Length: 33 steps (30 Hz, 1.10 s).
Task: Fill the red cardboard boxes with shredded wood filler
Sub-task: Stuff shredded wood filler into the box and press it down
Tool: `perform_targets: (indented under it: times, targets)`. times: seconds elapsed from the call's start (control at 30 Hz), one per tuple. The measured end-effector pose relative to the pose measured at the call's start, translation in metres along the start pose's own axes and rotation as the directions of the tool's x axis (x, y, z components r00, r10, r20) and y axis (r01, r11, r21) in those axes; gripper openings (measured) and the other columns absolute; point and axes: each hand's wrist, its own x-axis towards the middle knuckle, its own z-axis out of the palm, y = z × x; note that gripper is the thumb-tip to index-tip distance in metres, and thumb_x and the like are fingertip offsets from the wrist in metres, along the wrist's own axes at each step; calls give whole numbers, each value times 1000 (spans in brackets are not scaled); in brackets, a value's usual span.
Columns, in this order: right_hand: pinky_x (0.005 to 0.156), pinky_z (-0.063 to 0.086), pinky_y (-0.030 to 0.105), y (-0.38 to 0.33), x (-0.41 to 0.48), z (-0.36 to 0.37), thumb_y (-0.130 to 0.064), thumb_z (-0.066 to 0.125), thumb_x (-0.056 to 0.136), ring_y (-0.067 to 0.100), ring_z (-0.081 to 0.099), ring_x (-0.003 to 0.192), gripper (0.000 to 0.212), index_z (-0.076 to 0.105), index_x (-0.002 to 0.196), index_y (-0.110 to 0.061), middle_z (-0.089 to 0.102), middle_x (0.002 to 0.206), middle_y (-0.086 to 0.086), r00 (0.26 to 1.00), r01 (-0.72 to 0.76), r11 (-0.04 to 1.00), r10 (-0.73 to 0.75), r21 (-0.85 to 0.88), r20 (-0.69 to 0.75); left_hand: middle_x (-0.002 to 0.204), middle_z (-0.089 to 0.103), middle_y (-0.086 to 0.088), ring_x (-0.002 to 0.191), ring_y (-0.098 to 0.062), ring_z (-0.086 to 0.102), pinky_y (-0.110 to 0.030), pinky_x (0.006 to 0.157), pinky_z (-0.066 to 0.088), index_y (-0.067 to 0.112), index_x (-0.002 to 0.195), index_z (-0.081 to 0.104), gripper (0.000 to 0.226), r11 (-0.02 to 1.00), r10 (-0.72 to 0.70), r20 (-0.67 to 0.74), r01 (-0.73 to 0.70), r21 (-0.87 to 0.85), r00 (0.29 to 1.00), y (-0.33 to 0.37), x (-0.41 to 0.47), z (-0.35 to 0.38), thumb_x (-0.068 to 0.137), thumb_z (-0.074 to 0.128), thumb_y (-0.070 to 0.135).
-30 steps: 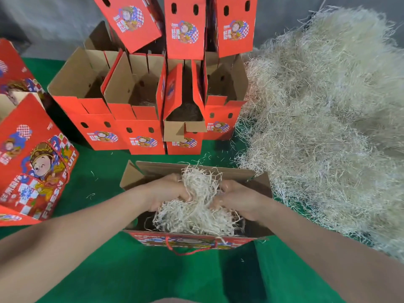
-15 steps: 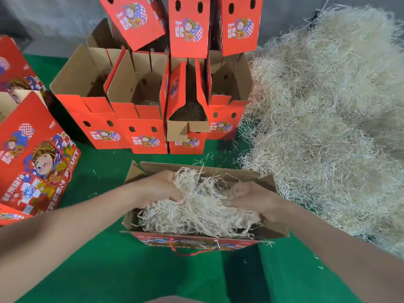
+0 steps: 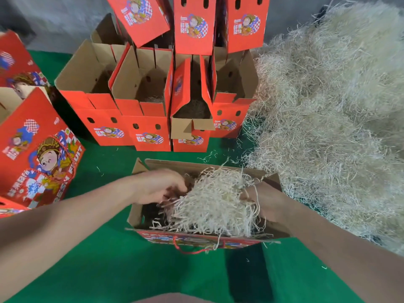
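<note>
Looked light, springy and loose, that wood filler (image 3: 212, 204) at lower centre in the box (image 3: 196, 238): best scooped from both sides, left hand (image 3: 158, 185) half-open, right hand (image 3: 265, 201) cupping its edge.

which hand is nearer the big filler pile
Right. The right hand is at the box's right end, next to the pile; the left hand is at the box's far-left side.

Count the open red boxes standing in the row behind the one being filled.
4, side by side on the green cloth: far-left box, second box, narrow third box, right-end box beside the straw pile. More may hide behind.
</note>
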Motion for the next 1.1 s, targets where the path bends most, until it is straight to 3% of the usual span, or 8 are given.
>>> perform_targets:
  times: [0.1,0.2,0.4,0.6,0.73,0.9,1.0,1.1]
  targets:
    - [67,46,24,-1,-3,6,7,49,82,12,58,63,12,59,81,2,59,73,8,998,3,1000,-2,-13,64,103,44,6,103,-10,45,-26,91,39,10,106,50,22,953,-116,37,101,286,993,-8,5,14,86,59,13]
    - [68,40,26,-5,-11,-2,-8,56,73,10,54,61,16,57,58,-14,54,68,0,980,-18,997,31,-72,197,85,46,1,82,-13,47,-29,86,39,12,84,48,15,905,-11,-99,51,423,995,-7,10,18,81,63,10]
    - [110,18,42,-7,-5,19,-36,71,70,11,37,121,42,51,107,-30,45,116,-20,966,-65,969,121,-238,230,106,63,-9,102,-22,58,-39,100,42,6,108,58,35,936,64,-166,-2,351,984,-7,21,30,75,68,0]
    - [67,48,16,1,-9,-6,-14,62,85,6,59,70,12,54,93,-16,61,85,-1,998,16,934,-38,-356,-54,95,51,-8,77,-16,53,-27,60,48,9,117,46,43,886,114,-392,85,455,913,-3,4,-9,78,54,-7]
    - [54,42,0,-1,-13,-2,-10,62,86,-3,57,74,23,49,91,-29,60,87,-10,989,108,954,-74,-278,128,133,44,-10,103,-17,47,-23,83,41,13,142,29,76,875,94,-300,65,479,949,-2,0,-7,75,60,-6]
    - [95,43,29,-5,-7,9,-4,66,77,20,55,106,51,46,124,-8,58,113,7,998,4,941,17,-337,60,138,38,-4,121,-15,39,-27,100,30,13,145,21,101,994,-88,21,87,74,996,9,-4,5,61,78,18]
    - [102,30,37,-7,-3,12,-1,67,75,28,38,125,77,26,139,-7,47,127,7,993,-68,966,89,-250,76,154,11,-3,143,-23,6,-43,114,7,13,145,15,108,976,-148,37,140,165,988,9,2,18,60,74,42]
    - [106,27,40,-11,0,23,4,64,75,22,46,116,51,45,122,-5,55,111,1,992,-77,964,100,-256,76,152,20,-5,140,-26,19,-47,112,16,13,146,18,94,957,-130,-104,152,247,986,5,17,37,74,74,32]
